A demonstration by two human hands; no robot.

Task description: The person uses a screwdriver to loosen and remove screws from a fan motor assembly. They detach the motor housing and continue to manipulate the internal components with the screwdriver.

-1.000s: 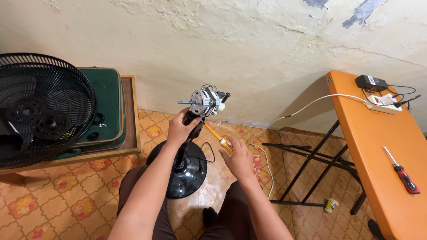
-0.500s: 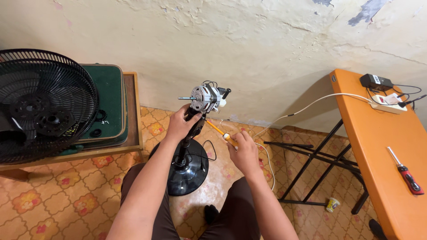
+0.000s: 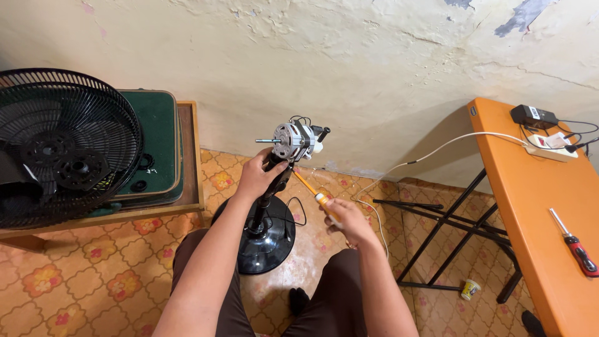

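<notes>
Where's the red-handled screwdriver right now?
In the head view, the red-handled screwdriver lies at far right on the orange table, nearer the person than the white power strip, untouched by either hand.

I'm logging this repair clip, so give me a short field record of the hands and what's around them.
left hand: grips fan stand just below bare motor
right hand: holds yellow screwdriver, tip toward motor
base: round, black, on tiled floor
left side: fan guard on wooden table
right side: orange table with red screwdriver, power strip
</notes>
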